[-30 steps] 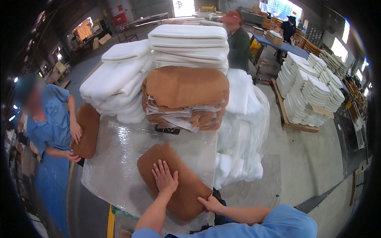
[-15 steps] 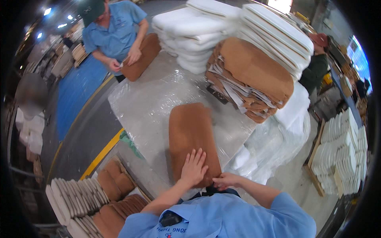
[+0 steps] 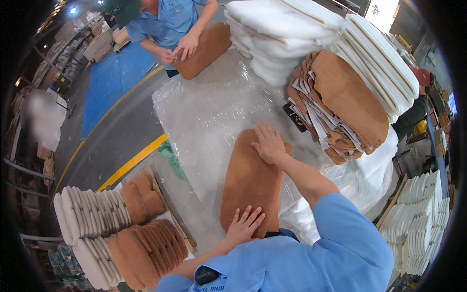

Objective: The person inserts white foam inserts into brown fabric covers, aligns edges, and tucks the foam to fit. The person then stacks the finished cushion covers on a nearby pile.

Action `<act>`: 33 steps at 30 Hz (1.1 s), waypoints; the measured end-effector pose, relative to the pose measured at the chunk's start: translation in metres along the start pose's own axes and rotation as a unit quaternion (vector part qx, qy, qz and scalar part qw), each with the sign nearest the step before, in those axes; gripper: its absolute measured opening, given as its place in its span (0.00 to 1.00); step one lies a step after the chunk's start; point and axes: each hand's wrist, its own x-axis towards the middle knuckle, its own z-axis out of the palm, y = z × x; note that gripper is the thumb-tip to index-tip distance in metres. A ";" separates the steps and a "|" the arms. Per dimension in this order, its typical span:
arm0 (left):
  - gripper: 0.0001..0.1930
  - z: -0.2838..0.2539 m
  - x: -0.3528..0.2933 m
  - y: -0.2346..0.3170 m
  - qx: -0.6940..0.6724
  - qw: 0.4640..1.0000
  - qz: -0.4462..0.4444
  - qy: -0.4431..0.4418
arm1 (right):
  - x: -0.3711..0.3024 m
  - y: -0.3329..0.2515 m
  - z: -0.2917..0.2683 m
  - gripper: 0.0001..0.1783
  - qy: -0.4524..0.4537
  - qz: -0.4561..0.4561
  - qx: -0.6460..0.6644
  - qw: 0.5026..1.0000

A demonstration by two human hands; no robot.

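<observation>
A long brown fabric-covered pad (image 3: 250, 187) with rounded corners lies in front of me on the plastic-wrapped table (image 3: 199, 117). My left hand (image 3: 245, 225) rests flat on its near end, fingers spread. Stretched across to the far end, my right hand (image 3: 269, 144) lies palm down with its fingers apart, covering the far right corner. Neither hand grips anything. The underside of the pad cannot be seen.
Brown fabric covers (image 3: 355, 97) are heaped at the table's right. White padding (image 3: 279, 36) is piled behind them. Across the table, a person's hands (image 3: 182, 51) work at another brown pad (image 3: 206, 48). Finished-looking brown pads (image 3: 146, 248) stand in rows at lower left, white ones (image 3: 416, 224) at right.
My right hand has moved from the pad's near right corner to its far end and opened flat. The left hand stays on the near part. The whole view has shifted.
</observation>
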 end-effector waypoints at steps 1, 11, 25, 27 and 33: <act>0.48 -0.002 0.001 -0.001 -0.003 1.000 -0.009 0.006 | 0.003 -0.003 0.007 0.41 -0.032 0.003 -0.007 0.999; 0.48 0.008 0.008 -0.003 0.023 0.999 0.009 0.026 | 0.002 0.003 0.013 0.44 -0.038 -0.004 -0.009 0.999; 0.55 0.016 0.006 0.001 0.046 0.996 0.025 0.066 | -0.154 -0.026 0.022 0.38 -0.002 -0.166 0.063 0.984; 0.51 0.011 0.006 0.005 0.035 0.998 0.016 0.042 | -0.179 -0.026 0.023 0.36 -0.008 -0.173 0.070 0.982; 0.35 -0.029 0.041 -0.031 -0.185 0.982 0.042 0.012 | -0.244 -0.032 0.023 0.27 -0.012 -0.141 0.198 0.970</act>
